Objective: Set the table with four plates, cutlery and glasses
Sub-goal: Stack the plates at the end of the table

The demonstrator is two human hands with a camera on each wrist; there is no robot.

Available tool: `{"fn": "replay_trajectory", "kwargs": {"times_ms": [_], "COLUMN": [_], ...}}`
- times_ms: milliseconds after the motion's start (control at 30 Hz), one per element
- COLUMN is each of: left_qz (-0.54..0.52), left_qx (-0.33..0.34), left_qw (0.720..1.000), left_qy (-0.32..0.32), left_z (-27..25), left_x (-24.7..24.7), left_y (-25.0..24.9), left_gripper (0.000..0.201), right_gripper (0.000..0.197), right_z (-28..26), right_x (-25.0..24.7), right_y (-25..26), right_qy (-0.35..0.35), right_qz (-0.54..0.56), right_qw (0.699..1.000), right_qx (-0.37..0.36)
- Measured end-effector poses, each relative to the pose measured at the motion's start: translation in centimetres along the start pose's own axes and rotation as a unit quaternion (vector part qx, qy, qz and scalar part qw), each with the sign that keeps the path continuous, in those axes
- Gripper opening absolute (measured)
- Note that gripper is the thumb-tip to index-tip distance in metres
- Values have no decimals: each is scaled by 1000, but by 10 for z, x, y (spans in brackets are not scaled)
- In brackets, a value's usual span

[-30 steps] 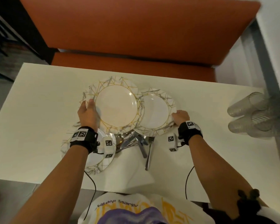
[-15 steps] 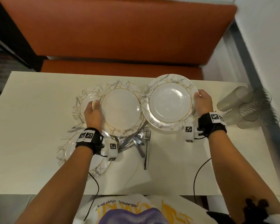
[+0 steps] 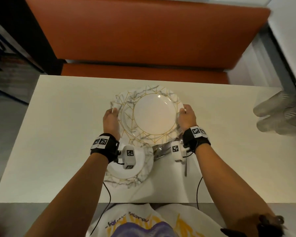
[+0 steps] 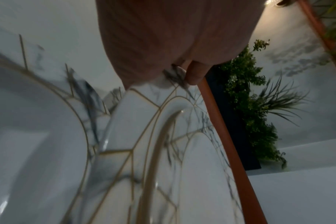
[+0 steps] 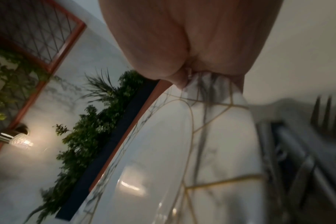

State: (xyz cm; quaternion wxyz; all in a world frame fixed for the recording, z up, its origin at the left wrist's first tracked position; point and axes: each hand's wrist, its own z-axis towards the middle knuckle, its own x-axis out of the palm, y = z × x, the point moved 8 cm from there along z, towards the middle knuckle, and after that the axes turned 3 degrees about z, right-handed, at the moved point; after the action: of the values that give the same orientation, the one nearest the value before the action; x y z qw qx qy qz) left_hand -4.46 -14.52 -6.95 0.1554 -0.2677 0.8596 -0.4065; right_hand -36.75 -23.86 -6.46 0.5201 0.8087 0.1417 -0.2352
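Note:
Two white marble-and-gold plates overlap in the middle of the table. My right hand [image 3: 184,111] pinches the right rim of the upper plate [image 3: 155,113]; in the right wrist view the thumb of this hand [image 5: 182,81] lies on that plate's rim [image 5: 211,121]. My left hand [image 3: 113,111] pinches the left rim of the lower plate [image 3: 120,100], most of which is covered. A third plate [image 3: 135,175] lies near me under my left wrist. Cutlery [image 3: 161,151] is piled between the plates, with a fork [image 3: 186,168] sticking out. Clear glasses [image 3: 278,115] lie at the right edge.
The cream table [image 3: 58,134] has bare surface to the left and at the front right. An orange bench [image 3: 143,40] runs along the far side. A grey wall edge [image 3: 280,57] borders the right. Wrist cables hang over the near edge.
The plate in my right hand, apart to the right half a second ago, now overlaps the plate in my left hand. Both hands have come closer together, and the view has shifted.

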Motion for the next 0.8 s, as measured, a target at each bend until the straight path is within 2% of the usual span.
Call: {"fn": "replay_trajectory", "kwargs": {"times_ms": [100,167,233,300,367,400,467,533,600,700,800], "left_qz": [-16,-29,-34,-34,-45,-40,-22,-12,-1,1,-4], "left_qx": [-8,1,12,23,23,28,54,89,119,151,147], "left_qw": [1000,999,999,998,996,997,998,996,992,986,985], "left_qy": [6,17,28,50,67,64,32,-6,-37,-70,-93], "left_z": [19,28,26,23,22,22,25,28,32,38,45], "left_x": [-26,-42,-49,-56,-61,-65,-79,-94,-107,-126,-145], "left_y": [-2,-5,-12,-18,-19,-21,-23,-28,-35,-40,-41], "left_gripper": [33,15,10,17,46,59,70,71,63,55,58], "right_gripper": [37,38,39,39,39,39,37,34,32,31,40], "right_z": [-17,-26,-32,-39,-43,-44,-44,-43,-35,-17,-3], "right_x": [35,55,69,82,93,99,108,110,103,87,87], "right_y": [15,28,40,53,62,67,75,78,76,59,37], "right_qy": [4,6,6,5,10,21,57,92,90,40,48], "right_qz": [-4,-15,-17,-9,4,8,19,38,16,-82,-175], "right_qw": [1000,1000,1000,1000,1000,999,996,993,994,996,983], "right_qx": [-1,1,-5,-7,-17,-32,-61,-66,-61,-25,28]}}
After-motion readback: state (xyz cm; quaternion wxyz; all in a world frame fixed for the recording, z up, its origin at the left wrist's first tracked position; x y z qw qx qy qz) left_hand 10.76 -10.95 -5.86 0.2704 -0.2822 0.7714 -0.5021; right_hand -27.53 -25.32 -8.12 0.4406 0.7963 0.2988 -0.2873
